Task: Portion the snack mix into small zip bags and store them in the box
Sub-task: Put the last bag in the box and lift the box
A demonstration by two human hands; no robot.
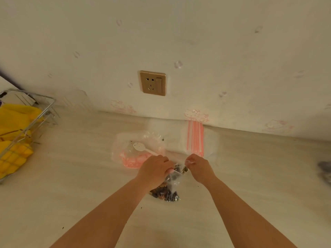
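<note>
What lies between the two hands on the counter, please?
In the head view, the top of a clear bag of snack mix spans the gap, pinched by the left hand and right hand.

The zip bag of snack mix (172,183) is thin, clear, crinkled plastic. The spoon (143,148) is matt white plastic; the wire basket (35,111) is shiny metal. The countertop (71,176) shows a pale, matt wood grain.
</note>
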